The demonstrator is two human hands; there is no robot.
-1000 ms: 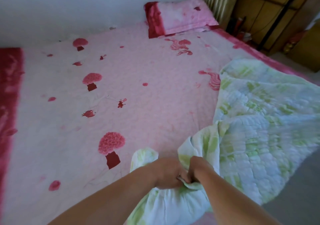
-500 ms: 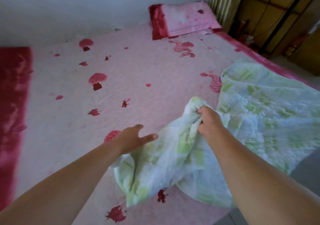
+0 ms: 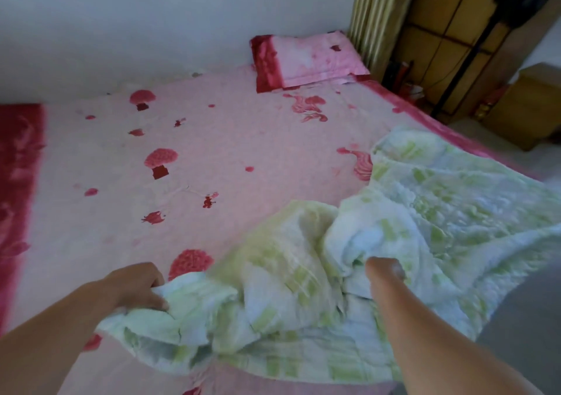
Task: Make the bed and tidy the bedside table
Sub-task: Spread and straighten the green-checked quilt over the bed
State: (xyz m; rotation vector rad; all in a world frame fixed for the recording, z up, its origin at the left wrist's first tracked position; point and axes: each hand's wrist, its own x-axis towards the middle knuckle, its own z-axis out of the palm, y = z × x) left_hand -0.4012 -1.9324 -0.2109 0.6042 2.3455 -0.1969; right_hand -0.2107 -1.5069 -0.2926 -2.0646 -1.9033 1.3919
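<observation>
Both hands gripped a bunched green quilt (image 3: 409, 212) on the bed (image 3: 212, 151): left hand (image 3: 136, 285) its near edge, right hand (image 3: 384, 270) a fold.

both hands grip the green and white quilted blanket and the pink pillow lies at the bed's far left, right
Wrong side: the head view shows the pink red-banded pillow at the far right of the bed, by the yellow curtain. The left hand and right hand do both grip the green and white quilted blanket.

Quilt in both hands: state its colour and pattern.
White quilt with pale green patches; head view.
</observation>
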